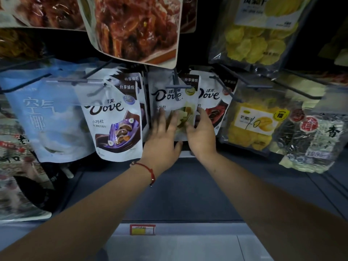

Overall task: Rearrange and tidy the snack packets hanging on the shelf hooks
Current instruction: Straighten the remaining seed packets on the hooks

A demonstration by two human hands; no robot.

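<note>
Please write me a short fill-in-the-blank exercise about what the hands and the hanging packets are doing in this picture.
1. Both hands rest on the green Dove packet, which hangs in the ____ of the three Dove packets.
2. The red string bracelet is on the ____ wrist.
3. The purple Dove packet hangs to the right of a light ____ packet.

Missing words: middle; left; blue
</note>
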